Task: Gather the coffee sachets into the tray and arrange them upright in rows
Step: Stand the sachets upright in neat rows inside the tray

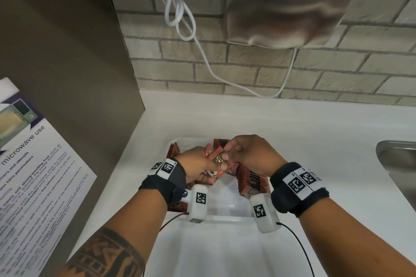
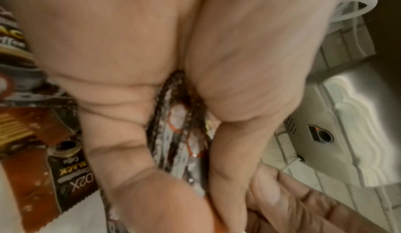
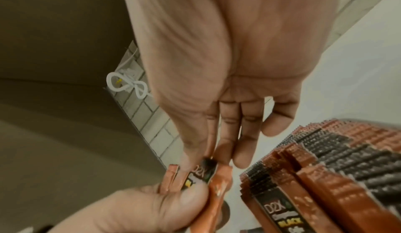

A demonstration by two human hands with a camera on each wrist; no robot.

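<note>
Gripping a small bunch of coffee sachets in my left hand, fingers and thumb curled round them so their crimped ends poke out between my fingers in the left wrist view. My right hand is up against the same bunch, thumb and forefinger pinching the top of one sachet marked D2X, while the other fingers hang straight and loose below the palm. Both hands meet above the far half of the clear tray, which sits on the white counter near the brick wall. On the right side of the tray stands a packed row of sachets on edge, brown and black, leaning against one another. A couple more sachets lean at the far left corner of the tray, and another one lies by my left wrist. Off to the right is the rim of a steel sink, a hand dryer hangs on the wall with its white cable looped beside it, and a microwave notice is stuck on the panel at left
</note>
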